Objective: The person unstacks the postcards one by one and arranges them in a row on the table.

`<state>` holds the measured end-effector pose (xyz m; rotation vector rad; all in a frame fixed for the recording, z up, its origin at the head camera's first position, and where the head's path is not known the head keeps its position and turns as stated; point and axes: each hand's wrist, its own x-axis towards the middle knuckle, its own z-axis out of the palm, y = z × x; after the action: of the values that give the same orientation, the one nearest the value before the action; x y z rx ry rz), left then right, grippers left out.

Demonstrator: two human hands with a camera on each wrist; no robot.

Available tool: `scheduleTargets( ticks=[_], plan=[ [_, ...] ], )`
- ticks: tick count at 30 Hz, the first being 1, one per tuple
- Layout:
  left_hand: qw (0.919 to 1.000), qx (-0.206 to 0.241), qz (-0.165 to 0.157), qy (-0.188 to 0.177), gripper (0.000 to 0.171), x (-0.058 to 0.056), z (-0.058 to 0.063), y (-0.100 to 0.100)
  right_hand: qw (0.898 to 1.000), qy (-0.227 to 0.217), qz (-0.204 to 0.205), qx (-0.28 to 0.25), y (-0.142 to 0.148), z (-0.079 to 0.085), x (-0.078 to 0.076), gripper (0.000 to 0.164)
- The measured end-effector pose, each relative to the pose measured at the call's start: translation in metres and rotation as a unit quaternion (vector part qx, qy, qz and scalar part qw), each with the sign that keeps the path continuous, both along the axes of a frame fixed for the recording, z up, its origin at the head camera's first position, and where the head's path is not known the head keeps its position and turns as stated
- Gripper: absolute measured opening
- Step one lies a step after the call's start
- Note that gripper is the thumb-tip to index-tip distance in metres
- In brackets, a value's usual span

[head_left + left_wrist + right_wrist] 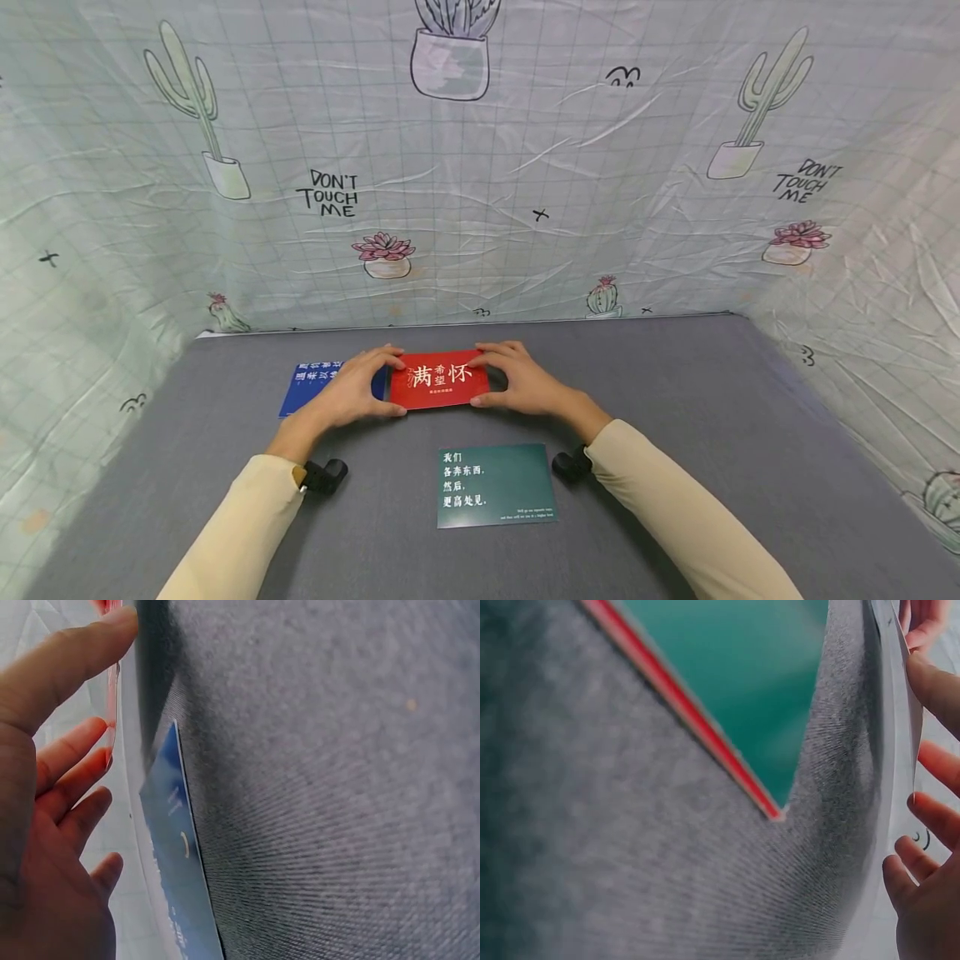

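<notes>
Both hands pinch a red card (441,390) printed with white characters. My left hand (351,393) grips its left edge between thumb and fingers, and my right hand (528,385) holds the right edge the same way. Seen nearly edge-on in the left wrist view, the red card (112,712) is lifted off the table. A blue card (300,392) with white writing lies to the left, partly hidden by my left hand. Nearer to me, between the forearms, lies a green card (498,487) with white text. A red strip runs along one edge of the green card (757,712) in the right wrist view.
The grey cloth table (637,358) extends to both sides. Behind it and at the sides hangs a pale curtain (480,167) printed with cacti and words. A black wrist camera (326,477) sits by the left cuff, another black camera (572,465) by the right.
</notes>
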<state>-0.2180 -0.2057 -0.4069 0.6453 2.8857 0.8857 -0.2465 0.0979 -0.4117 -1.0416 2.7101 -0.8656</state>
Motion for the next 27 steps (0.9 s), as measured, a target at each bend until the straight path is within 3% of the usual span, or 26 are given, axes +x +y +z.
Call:
scheduleTargets(
  ticks=[9, 27],
  plan=[
    [0.9998, -0.017, -0.006, -0.013, 0.061, -0.006, -0.005, -0.002, 1.000, -0.015, -0.002, 0.016, -0.004, -0.004, -0.004, 0.059],
    [0.9991, -0.040, -0.006, -0.008, 0.060, -0.008, -0.008, -0.004, 0.998, 0.001, -0.009, 0.065, -0.012, -0.007, -0.006, 0.065]
  ],
)
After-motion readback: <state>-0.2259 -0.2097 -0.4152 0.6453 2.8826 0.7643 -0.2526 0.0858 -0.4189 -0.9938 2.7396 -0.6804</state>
